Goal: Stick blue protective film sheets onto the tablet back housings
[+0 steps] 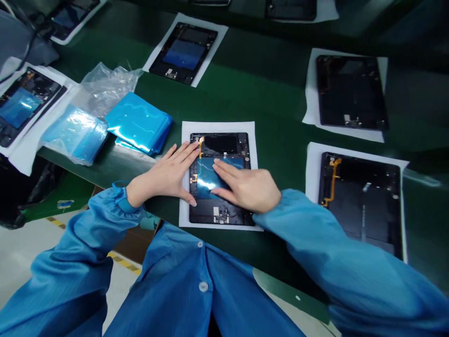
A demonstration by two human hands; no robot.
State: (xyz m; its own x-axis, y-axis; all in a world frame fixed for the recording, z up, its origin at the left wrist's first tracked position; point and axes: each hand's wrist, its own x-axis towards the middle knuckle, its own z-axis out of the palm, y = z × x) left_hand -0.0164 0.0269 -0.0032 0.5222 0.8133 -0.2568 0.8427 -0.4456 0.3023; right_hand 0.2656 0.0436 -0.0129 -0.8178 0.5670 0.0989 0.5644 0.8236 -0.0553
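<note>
A long green table [280, 98] runs across the view, soft light glinting off its surface. Below its near edge lies a pale floor [21, 262] marked with a yellow-and-black striped line [122, 262].

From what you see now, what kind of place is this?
Probably an electronics assembly line: opened tablets lie on paper sheets along a green bench, blue film sheets are stacked nearby, and the worker wears a blue coat.
</note>
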